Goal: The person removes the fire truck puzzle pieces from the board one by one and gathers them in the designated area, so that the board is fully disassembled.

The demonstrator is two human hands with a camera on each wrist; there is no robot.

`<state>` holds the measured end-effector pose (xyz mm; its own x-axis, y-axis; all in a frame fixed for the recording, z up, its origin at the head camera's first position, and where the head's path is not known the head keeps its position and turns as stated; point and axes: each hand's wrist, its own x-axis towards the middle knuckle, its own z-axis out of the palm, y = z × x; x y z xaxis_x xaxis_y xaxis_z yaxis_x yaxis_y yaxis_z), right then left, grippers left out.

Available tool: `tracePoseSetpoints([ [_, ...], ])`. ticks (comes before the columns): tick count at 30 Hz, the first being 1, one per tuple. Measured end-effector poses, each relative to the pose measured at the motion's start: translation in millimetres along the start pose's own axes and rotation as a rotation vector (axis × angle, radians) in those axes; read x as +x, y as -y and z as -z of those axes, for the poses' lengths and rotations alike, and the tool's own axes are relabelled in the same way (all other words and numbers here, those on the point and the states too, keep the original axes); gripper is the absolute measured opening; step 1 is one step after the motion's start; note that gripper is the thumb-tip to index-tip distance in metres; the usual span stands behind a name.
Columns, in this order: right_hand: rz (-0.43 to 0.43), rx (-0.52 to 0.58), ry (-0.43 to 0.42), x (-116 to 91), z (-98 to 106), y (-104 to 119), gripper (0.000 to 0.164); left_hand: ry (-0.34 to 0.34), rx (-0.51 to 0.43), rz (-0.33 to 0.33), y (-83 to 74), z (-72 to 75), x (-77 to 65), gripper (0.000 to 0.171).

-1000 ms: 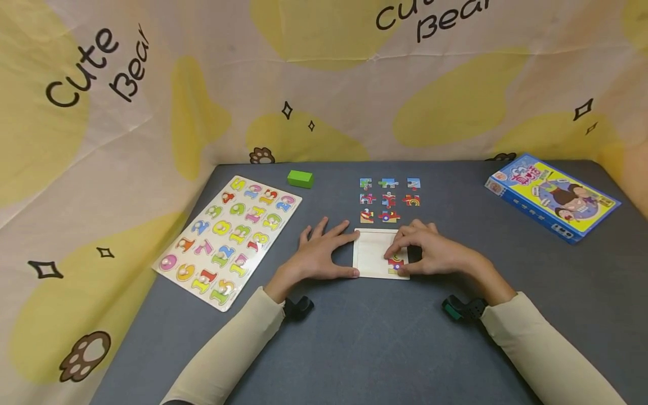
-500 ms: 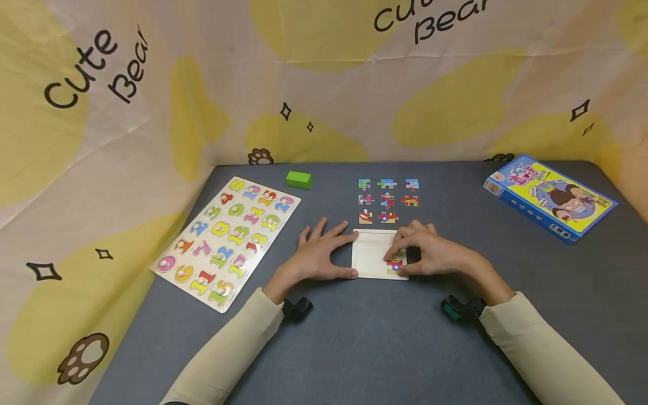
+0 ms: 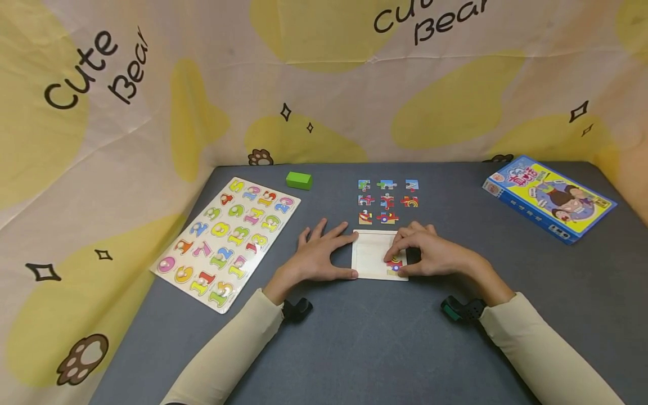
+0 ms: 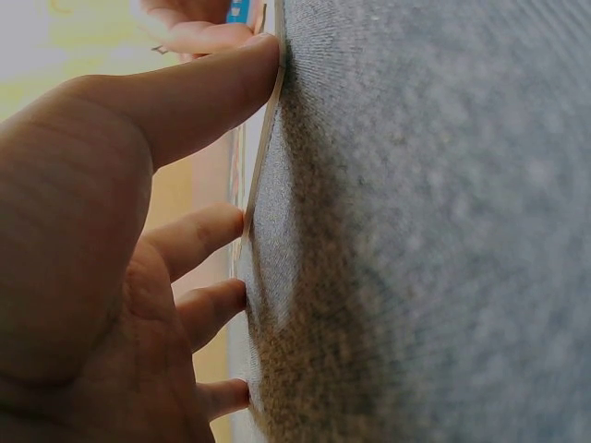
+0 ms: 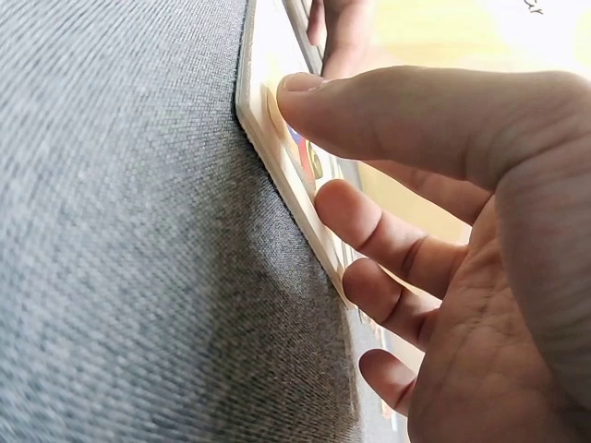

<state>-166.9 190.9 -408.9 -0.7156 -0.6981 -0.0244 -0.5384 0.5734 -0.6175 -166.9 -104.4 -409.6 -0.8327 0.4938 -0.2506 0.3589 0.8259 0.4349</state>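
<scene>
A white puzzle tray (image 3: 369, 256) with a raised rim lies flat in the head view. My left hand (image 3: 319, 256) is spread at its left side, thumb at the near corner and index finger at the far one. In the left wrist view the thumb (image 4: 212, 97) touches the tray's edge. With thumb and fingers my right hand (image 3: 430, 247) pinches a red and yellow jigsaw piece (image 3: 395, 264) in the tray's near right corner. The right wrist view has the piece (image 5: 303, 152) partly hidden behind the thumb, while the other fingers curl by the tray's edge.
Several loose jigsaw pieces (image 3: 387, 201) lie in rows behind the tray. To the left is a number board (image 3: 228, 242), with a green block (image 3: 299, 180) beyond it. A blue and yellow box (image 3: 552, 197) lies at the back right, before a printed cloth backdrop (image 3: 324, 84).
Both hands, the tray and the jigsaw piece stay essentially in place. The head view has shifted very slightly.
</scene>
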Motion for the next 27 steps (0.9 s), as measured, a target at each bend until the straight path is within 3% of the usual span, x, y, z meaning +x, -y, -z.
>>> tracePoseSetpoints([
  [27,0.008,0.037,0.003,-0.9,0.8,0.8,0.038,-0.016,0.0,-0.014,0.7,0.0,-1.0,0.087],
])
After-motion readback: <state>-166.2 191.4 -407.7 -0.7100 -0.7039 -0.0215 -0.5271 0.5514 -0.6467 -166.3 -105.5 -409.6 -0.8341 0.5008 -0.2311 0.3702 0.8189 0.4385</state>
